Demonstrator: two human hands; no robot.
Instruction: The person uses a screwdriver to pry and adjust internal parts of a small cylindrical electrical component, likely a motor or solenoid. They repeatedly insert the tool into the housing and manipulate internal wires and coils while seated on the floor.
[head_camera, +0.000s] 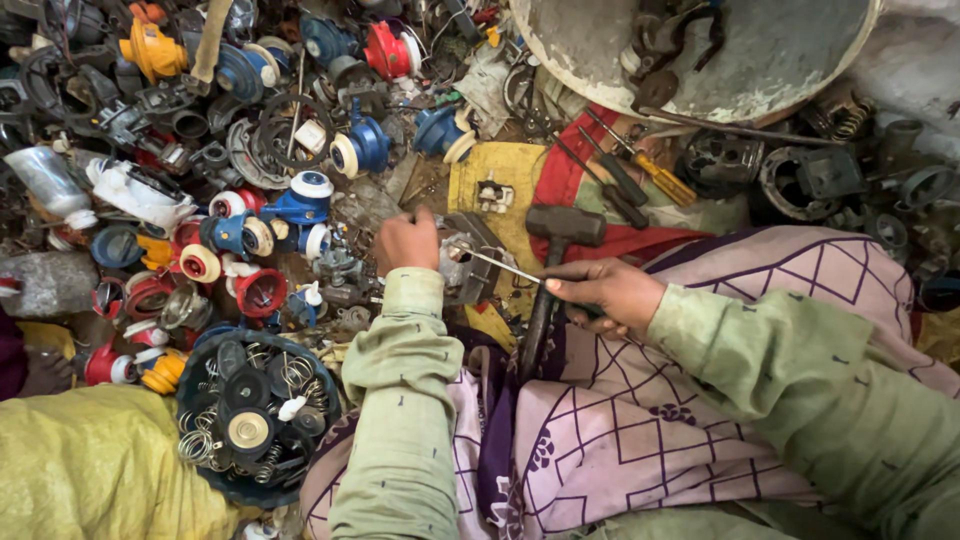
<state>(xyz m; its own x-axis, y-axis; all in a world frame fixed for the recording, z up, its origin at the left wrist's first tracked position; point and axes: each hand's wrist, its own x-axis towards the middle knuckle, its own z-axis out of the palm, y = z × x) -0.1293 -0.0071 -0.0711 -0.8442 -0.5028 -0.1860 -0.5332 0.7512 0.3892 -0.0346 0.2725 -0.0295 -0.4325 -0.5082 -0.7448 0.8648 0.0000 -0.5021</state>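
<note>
Head view, right hand (605, 292) gripping screwdriver (497, 263), clutter crowding

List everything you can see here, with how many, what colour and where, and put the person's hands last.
small metal part: one, grey, centre, gripped by the left hand
thin tool: one, silver shaft, held in the right hand, tip at the metal part
hammer: one, black, lying between the hands
screwdrivers: three, one yellow-handled, two dark, on red and yellow cloth
round tub: one, dark blue, bottom left, holds springs and discs
piled parts: many, blue, red, white, yellow, left half
large basin: one, whitish, top right
patterned cloth: one, pink with purple lines, over the lap
left hand: one, green sleeve
right hand: one, green sleeve
</note>
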